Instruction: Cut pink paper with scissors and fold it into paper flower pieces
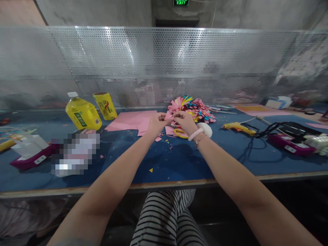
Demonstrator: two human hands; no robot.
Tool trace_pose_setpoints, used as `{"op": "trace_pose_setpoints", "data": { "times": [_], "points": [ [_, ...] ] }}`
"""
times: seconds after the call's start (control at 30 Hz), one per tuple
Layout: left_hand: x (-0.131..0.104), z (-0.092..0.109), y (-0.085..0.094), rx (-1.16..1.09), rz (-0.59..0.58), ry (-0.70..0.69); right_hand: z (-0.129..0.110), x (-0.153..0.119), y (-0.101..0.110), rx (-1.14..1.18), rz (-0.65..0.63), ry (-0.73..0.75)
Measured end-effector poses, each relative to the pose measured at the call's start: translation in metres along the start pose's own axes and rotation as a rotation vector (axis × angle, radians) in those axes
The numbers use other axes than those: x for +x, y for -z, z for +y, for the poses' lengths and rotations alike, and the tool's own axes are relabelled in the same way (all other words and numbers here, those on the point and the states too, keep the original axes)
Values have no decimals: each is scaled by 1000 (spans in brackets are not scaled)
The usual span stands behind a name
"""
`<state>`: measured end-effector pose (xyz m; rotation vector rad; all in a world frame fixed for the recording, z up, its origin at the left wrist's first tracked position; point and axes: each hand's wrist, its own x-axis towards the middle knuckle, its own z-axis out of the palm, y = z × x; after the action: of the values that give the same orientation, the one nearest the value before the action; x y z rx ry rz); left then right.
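Between my left hand (159, 122) and my right hand (185, 120) a small piece of pink paper (168, 116) is pinched, the fingers of both hands closed on it. Under and beside the right hand lie scissors with yellow handles (180, 133), partly hidden by it. Pink paper sheets (130, 120) are spread on the blue table to the left of my hands. Just behind my right hand rises a heap of fringed paper pieces (201, 107) in pink, yellow and blue. A fluffy pink-and-white band circles my right wrist.
A bottle of yellow liquid (83, 112) and a yellow container (105, 106) stand at the left. To the right lie a yellow glue gun (238, 128), black cords and a purple power strip (292, 145). A perforated metal screen (143, 61) runs along the back; the table's front edge (169, 184) is near me.
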<state>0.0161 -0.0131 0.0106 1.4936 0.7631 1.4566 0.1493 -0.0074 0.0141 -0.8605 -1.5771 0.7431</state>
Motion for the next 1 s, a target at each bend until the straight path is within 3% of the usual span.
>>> {"op": "trace_pose_setpoints", "data": {
  "times": [0.27,0.47,0.73,1.0],
  "points": [
    [1,0,3,-190,-17,138,-11,-3,1,22,-62,13],
    [5,-3,8,-279,-16,257,-15,-5,3,-53,-77,114],
    [5,-2,8,-332,-5,301,-12,-6,5,-217,-82,268],
    [3,4,7,-325,-13,340,-14,-6,5,-266,-66,311]
  ]
}}
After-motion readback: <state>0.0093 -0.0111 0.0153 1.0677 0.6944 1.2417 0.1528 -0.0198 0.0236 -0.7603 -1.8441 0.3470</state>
